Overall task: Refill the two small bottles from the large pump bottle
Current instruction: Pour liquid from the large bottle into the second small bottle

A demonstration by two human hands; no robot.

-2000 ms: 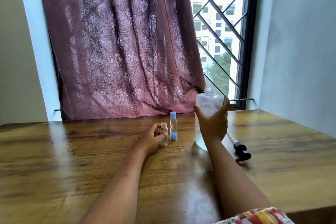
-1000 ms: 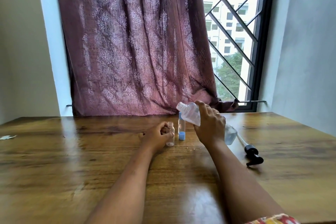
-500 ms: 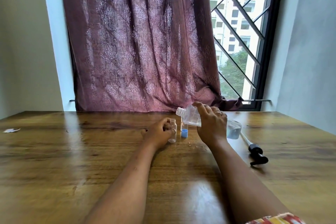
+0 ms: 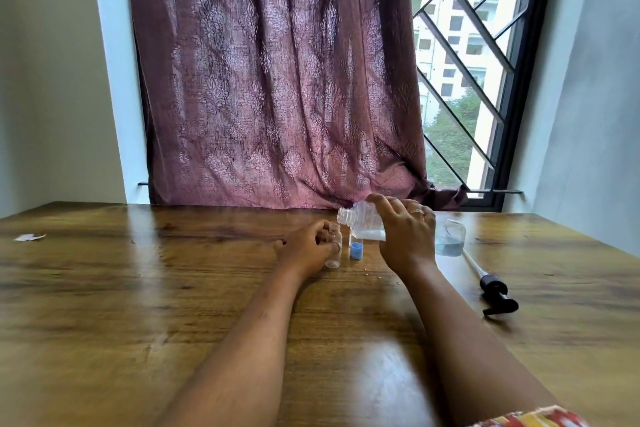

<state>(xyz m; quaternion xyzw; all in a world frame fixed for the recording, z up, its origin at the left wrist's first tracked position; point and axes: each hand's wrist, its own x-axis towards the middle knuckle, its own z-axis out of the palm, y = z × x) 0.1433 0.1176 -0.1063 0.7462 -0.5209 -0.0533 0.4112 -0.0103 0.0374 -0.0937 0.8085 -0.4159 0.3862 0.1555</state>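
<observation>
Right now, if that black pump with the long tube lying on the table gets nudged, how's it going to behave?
The pump lies on its side on the wooden table, detached from the large bottle, so it would probably slide or pivot rather than tip. Its thin dip tube looks light and likely flexes. The angled spout probably stops it rolling far.

A large clear pump bottle (image 4: pixel 370 225), uncapped and tipped nearly horizontal, points its threaded neck at an open small clear bottle (image 4: pixel 334 249) standing upright on the wooden table. A second small bottle (image 4: pixel 355 249) with a blue base stands just beside it, partly hidden.
</observation>
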